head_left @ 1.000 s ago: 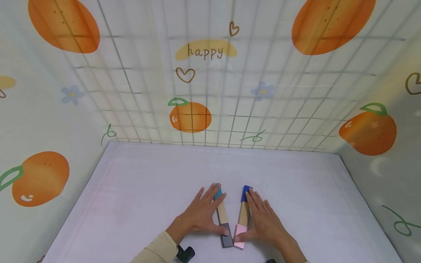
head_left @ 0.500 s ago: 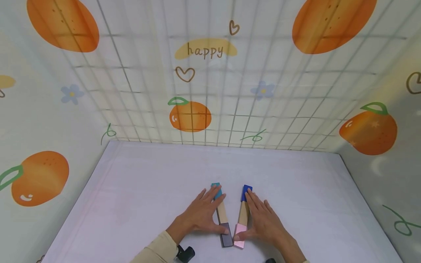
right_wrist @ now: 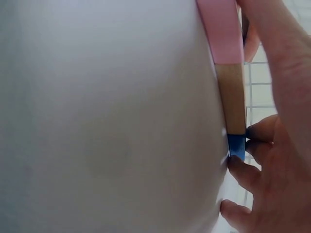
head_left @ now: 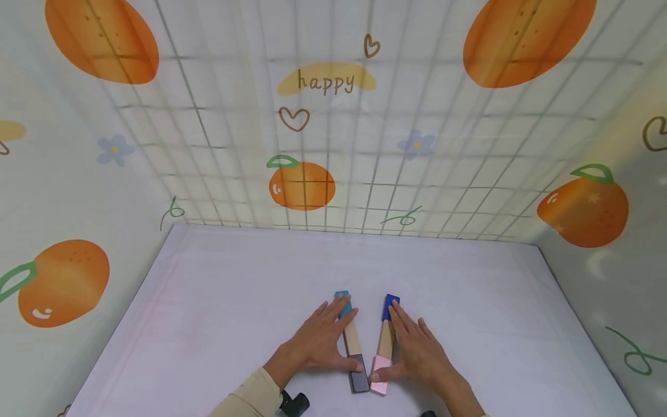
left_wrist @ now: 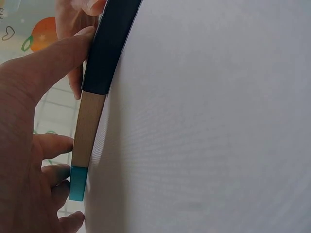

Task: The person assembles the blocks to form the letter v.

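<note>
In the head view, two narrow rows of blocks lie on the table, their near ends close together and their far ends apart. The left row runs from a teal block (head_left: 343, 303) through a plain wooden block (head_left: 352, 337) to a dark grey block (head_left: 358, 377). My left hand (head_left: 322, 339) rests along it, fingertips on the teal, thumb on the grey. The right row has a blue block (head_left: 389, 307), a wooden block (head_left: 386, 339) and a pink block (head_left: 381, 375). Spread beside it, my right hand (head_left: 419, 353) touches the blue with its fingertips and the pink with its thumb.
A white-covered table (head_left: 234, 272) spreads around the rows. Behind it hangs a curtain (head_left: 333, 133) printed with oranges, with a grid showing through. A black wrist device (head_left: 294, 404) sits by the left cuff.
My left fingertips have drawn back slightly, so more of the teal block's far end shows. The rows and my right hand look practically the same.
</note>
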A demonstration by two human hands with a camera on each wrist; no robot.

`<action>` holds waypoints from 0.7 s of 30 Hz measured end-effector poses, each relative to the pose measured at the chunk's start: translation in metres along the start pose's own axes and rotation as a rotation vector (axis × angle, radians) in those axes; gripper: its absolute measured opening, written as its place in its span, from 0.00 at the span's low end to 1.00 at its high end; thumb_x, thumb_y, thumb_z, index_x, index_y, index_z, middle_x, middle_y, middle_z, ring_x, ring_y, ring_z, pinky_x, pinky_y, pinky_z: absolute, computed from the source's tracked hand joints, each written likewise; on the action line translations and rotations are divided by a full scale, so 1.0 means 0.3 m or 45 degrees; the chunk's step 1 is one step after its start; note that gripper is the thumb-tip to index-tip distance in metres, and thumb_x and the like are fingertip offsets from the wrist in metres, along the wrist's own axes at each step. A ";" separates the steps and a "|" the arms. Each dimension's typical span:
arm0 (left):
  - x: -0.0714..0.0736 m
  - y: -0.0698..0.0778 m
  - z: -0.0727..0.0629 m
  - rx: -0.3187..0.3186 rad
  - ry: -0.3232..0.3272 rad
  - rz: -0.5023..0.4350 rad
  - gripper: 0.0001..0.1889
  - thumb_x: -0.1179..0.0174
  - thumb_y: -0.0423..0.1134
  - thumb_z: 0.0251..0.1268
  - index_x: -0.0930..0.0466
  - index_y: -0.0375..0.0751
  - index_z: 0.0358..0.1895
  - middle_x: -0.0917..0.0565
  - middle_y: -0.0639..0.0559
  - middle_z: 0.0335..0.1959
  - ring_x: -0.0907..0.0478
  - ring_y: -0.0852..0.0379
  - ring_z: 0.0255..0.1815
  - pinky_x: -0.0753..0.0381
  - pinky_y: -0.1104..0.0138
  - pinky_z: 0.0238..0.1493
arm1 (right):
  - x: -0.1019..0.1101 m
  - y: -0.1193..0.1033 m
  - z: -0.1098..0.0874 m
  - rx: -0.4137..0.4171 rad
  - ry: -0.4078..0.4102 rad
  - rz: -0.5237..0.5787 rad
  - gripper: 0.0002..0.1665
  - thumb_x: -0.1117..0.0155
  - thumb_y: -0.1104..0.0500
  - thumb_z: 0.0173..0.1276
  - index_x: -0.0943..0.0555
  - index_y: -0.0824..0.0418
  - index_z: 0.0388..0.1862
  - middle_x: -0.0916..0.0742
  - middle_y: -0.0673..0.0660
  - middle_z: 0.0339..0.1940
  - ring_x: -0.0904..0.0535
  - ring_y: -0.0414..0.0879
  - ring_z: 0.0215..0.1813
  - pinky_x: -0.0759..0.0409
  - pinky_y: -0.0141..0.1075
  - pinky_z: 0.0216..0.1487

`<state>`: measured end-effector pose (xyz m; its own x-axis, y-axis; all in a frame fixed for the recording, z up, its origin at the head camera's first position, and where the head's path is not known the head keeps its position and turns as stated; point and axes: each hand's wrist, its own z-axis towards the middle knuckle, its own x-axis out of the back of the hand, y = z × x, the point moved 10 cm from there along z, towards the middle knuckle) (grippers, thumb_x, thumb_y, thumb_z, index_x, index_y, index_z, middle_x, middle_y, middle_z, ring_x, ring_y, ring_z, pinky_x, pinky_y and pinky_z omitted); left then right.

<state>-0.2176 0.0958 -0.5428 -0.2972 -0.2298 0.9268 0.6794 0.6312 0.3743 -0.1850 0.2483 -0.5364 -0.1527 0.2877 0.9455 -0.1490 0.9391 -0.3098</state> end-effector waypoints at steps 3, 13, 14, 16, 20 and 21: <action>-0.004 -0.001 0.000 -0.001 0.008 -0.001 0.57 0.43 0.80 0.52 0.44 0.49 0.81 0.54 0.47 0.83 0.59 0.51 0.83 0.53 0.54 0.78 | 0.001 -0.001 -0.002 0.006 0.008 0.003 0.90 0.34 0.12 0.29 0.46 0.69 0.80 0.41 0.65 0.81 0.39 0.63 0.77 0.46 0.64 0.72; -0.008 -0.002 -0.002 -0.010 0.015 0.006 0.58 0.45 0.80 0.53 0.46 0.48 0.82 0.55 0.47 0.84 0.59 0.51 0.83 0.53 0.53 0.78 | 0.003 -0.005 -0.004 0.009 -0.006 0.007 0.90 0.33 0.12 0.30 0.47 0.69 0.81 0.42 0.65 0.82 0.39 0.63 0.77 0.45 0.65 0.72; -0.008 -0.001 -0.003 -0.012 0.014 0.004 0.58 0.45 0.80 0.53 0.47 0.48 0.82 0.55 0.46 0.84 0.60 0.50 0.83 0.53 0.53 0.78 | 0.003 -0.006 -0.005 0.011 -0.007 0.011 0.90 0.33 0.12 0.30 0.47 0.69 0.81 0.42 0.65 0.82 0.39 0.63 0.77 0.45 0.65 0.72; -0.006 0.001 -0.005 -0.017 0.015 0.003 0.58 0.47 0.81 0.54 0.48 0.48 0.82 0.56 0.46 0.84 0.60 0.50 0.83 0.53 0.52 0.78 | 0.006 -0.009 -0.007 0.017 -0.007 0.026 0.90 0.33 0.12 0.30 0.48 0.69 0.81 0.43 0.65 0.82 0.40 0.64 0.77 0.45 0.65 0.72; 0.010 0.006 -0.009 -0.031 0.051 0.011 0.57 0.48 0.81 0.56 0.48 0.48 0.82 0.55 0.46 0.84 0.59 0.49 0.83 0.52 0.49 0.77 | 0.033 -0.020 -0.018 0.046 0.035 0.052 0.90 0.32 0.13 0.32 0.48 0.69 0.81 0.44 0.67 0.82 0.43 0.65 0.79 0.45 0.64 0.72; 0.016 0.006 -0.010 -0.033 0.066 0.018 0.57 0.49 0.81 0.56 0.48 0.48 0.82 0.55 0.46 0.83 0.59 0.49 0.83 0.52 0.48 0.77 | 0.043 -0.024 -0.023 0.055 0.051 0.047 0.89 0.33 0.13 0.32 0.48 0.69 0.81 0.44 0.67 0.82 0.44 0.65 0.79 0.45 0.64 0.72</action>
<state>-0.2158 0.0938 -0.5376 -0.2528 -0.2597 0.9320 0.7004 0.6155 0.3615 -0.1793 0.2467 -0.5212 -0.1196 0.3304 0.9362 -0.1860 0.9189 -0.3480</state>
